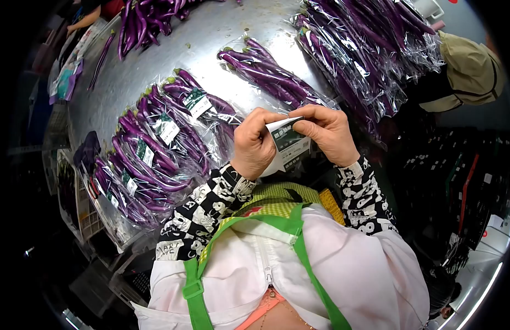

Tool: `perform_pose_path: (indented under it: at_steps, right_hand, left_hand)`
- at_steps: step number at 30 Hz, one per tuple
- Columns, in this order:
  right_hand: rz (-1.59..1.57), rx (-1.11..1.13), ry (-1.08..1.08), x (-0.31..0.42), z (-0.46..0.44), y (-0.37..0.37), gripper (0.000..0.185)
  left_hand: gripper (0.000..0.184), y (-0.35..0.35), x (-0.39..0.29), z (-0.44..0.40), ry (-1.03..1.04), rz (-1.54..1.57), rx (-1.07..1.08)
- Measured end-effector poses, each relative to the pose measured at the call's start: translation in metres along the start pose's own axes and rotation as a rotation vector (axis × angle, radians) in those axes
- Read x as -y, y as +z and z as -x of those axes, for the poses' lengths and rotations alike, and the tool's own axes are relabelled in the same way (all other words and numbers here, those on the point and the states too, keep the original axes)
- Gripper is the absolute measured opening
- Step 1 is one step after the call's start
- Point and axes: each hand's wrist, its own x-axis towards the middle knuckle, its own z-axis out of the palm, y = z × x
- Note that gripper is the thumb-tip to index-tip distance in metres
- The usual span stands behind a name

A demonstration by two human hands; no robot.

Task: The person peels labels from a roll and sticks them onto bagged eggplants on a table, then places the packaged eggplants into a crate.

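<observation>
A strip of green-and-white printed labels (291, 144) is held between my two hands at the table's near edge. My left hand (256, 144) pinches the strip's left side, fingers curled. At its upper right, my right hand (330, 135) grips it between thumb and forefinger. The strip's lower end hangs down in front of my apron. Just beyond my hands lies a clear bag of long purple eggplants (269, 74), with no label visible on it. To the left, several bagged eggplants (156, 146) lie in a row, with similar labels on their bags.
A large pile of bagged eggplants (365, 49) lies at the right of the metal table (200, 52). Loose eggplants (147, 22) are heaped at the far side. Another person's arm (85, 21) shows at the upper left. A beige cap (469, 69) is at the right.
</observation>
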Motion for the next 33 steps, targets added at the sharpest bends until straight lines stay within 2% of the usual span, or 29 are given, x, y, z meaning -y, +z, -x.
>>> perform_pose_path:
  at_steps: [2, 4, 7, 9, 11, 12, 13, 14, 15, 17, 19, 21, 22, 23, 24, 25, 26, 27, 28, 29, 31, 33]
  right_hand:
    - [0.134, -0.035, -0.06, -0.001, 0.0, -0.006, 0.016]
    - [0.23, -0.041, -0.136, -0.003, -0.001, -0.013, 0.014]
    - [0.391, -0.03, -0.253, -0.005, -0.01, -0.019, 0.011]
    - [0.496, -0.095, -0.373, -0.012, -0.019, -0.021, 0.009]
    - [0.317, -0.136, -0.262, -0.009, -0.03, -0.025, 0.01]
    - [0.372, -0.132, -0.257, -0.004, -0.039, -0.028, 0.009]
    - [0.426, -0.128, -0.253, 0.004, -0.051, -0.031, 0.008]
    - [0.486, -0.094, -0.163, 0.012, -0.064, -0.036, 0.018]
    - [0.505, -0.056, -0.089, 0.018, -0.08, -0.036, 0.021]
    - [0.533, 0.114, 0.066, 0.01, -0.123, -0.042, 0.023]
    - [0.672, 0.24, 0.181, -0.022, -0.171, -0.045, 0.023]
    - [1.223, 0.08, 0.051, -0.059, -0.193, -0.041, 0.029]
    - [1.289, -0.029, 0.184, -0.048, -0.186, -0.028, 0.038]
    - [1.093, 0.013, 0.388, -0.051, -0.195, -0.034, 0.056]
    - [1.212, -0.194, 0.104, -0.07, -0.182, -0.036, 0.076]
    - [1.301, -0.286, 0.033, -0.077, -0.175, -0.04, 0.091]
    - [1.259, -0.288, 0.11, -0.071, -0.163, -0.039, 0.093]
    - [1.112, -0.173, 0.249, -0.079, -0.156, -0.046, 0.09]
    - [1.125, -0.128, 0.309, -0.098, -0.15, -0.049, 0.079]
    - [1.205, -0.143, 0.142, -0.107, -0.139, -0.046, 0.064]
    - [1.223, -0.277, 0.103, -0.107, -0.132, -0.03, 0.048]
    - [1.175, -0.28, 0.161, -0.104, -0.144, -0.013, 0.038]
  left_hand:
    - [0.013, 0.01, 0.005, 0.008, -0.071, 0.044, -0.005]
    - [0.007, 0.021, 0.011, 0.014, -0.337, 0.222, -0.05]
    - [0.001, 0.028, 0.014, 0.016, -0.449, 0.246, -0.057]
    - [0.008, 0.024, 0.029, 0.022, -0.514, 0.104, 0.046]
    - [0.015, 0.023, 0.041, 0.033, -0.474, -0.01, 0.14]
    - [0.021, 0.018, 0.039, 0.038, -0.533, -0.054, 0.247]
    - [0.015, 0.012, 0.048, 0.048, -0.621, -0.214, 0.447]
    - [0.017, 0.008, 0.044, 0.051, -0.504, -0.36, 0.556]
    - [0.019, 0.004, 0.039, 0.053, -0.384, -0.507, 0.665]
    - [0.021, 0.005, 0.024, 0.055, -0.37, -0.537, 0.671]
    - [0.014, 0.007, 0.018, 0.053, -0.291, -0.565, 0.629]
    - [0.013, 0.01, 0.009, 0.05, -0.166, -0.505, 0.488]
    - [0.014, 0.01, 0.0, 0.044, -0.126, -0.494, 0.439]
    - [0.015, 0.011, 0.003, 0.048, -0.018, -0.494, 0.352]
    - [0.017, 0.005, 0.01, 0.052, 0.034, -0.47, 0.367]
    - [0.017, 0.003, 0.002, 0.05, 0.021, -0.398, 0.323]
    - [0.016, 0.002, 0.007, 0.052, 0.006, -0.298, 0.321]
    - [0.015, 0.001, 0.002, 0.051, -0.022, -0.205, 0.322]
    - [0.014, 0.005, 0.0, 0.052, -0.009, -0.093, 0.297]
    - [0.014, 0.004, -0.007, 0.052, -0.068, -0.041, 0.334]
    - [0.014, 0.007, -0.014, 0.043, -0.065, 0.127, 0.45]
    - [0.013, 0.012, -0.029, 0.035, -0.003, 0.27, 0.401]
